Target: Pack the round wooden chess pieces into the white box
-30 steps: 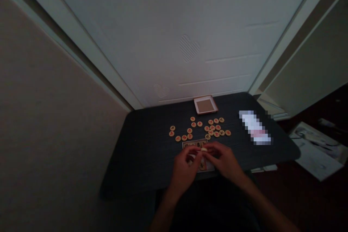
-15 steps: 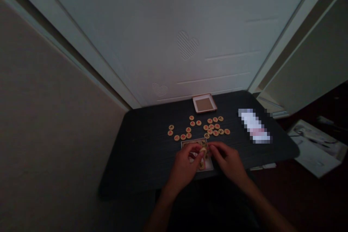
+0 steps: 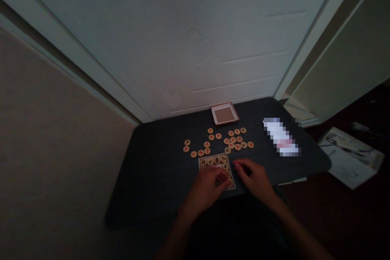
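Observation:
An open shallow box (image 3: 232, 185) lies at the table's near edge, with round Chinese chess pieces (image 3: 210, 162) lined along its far side and right side. Over the box, my left hand (image 3: 207, 183) is closed, thumb and fingertips around a chess piece (image 3: 229, 181) low in the right column; the fingers partly cover it. Just right of the box, my right hand (image 3: 252, 174) is curled with its fingertips drawn together; what they hold, if anything, is hidden. Beyond the box, several loose pieces (image 3: 233, 139) with red or dark characters lie scattered on the table.
A box lid (image 3: 225, 114) lies inner side up at the back of the dark table (image 3: 152, 162), near a white door (image 3: 146, 48). On the right is a blurred-out bright object (image 3: 280, 136). A white open case (image 3: 350, 158) sits lower, right of the table.
My left hand has lowered a chess piece from above the box to its right column. My right hand has drawn apart from the left. The view has shifted slightly.

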Motion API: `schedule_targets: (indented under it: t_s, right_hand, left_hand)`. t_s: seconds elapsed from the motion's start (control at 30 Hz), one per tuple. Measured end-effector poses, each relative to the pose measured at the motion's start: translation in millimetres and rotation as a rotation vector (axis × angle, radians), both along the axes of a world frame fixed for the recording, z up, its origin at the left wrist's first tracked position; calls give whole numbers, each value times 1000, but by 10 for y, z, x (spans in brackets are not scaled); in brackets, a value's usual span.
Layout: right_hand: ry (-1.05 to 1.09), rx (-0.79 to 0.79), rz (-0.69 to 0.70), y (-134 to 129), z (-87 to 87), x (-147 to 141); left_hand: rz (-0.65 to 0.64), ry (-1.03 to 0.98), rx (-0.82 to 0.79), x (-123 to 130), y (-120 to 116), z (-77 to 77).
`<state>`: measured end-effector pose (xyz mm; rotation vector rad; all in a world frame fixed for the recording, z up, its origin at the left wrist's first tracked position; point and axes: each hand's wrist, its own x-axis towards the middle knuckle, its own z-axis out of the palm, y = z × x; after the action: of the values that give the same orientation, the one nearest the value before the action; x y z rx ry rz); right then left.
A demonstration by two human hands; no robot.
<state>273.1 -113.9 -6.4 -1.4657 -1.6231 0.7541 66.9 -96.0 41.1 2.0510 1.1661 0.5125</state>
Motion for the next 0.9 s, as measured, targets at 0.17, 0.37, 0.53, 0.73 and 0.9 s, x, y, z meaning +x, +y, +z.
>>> schedule_targets:
  t_s: [0.17, 0.37, 0.53, 0.73, 0.9]
  right_hand:
    - [10, -11, 12, -6, -11, 13]
    - [22, -19, 17, -13, 0, 15]
    - [19, -16, 15, -14, 12, 21]
    - [16, -10, 8, -14, 13, 15]
    - [15, -24, 9, -12, 9, 12]
  left_hand:
    - [-13, 48, 42, 7, -14, -9]
    - [-40, 49, 42, 22, -27, -9]
    - [20, 70, 62, 1, -46, -45]
    - [23, 91, 76, -5, -73, -59]
    - [23, 90, 72, 1, -96, -38]
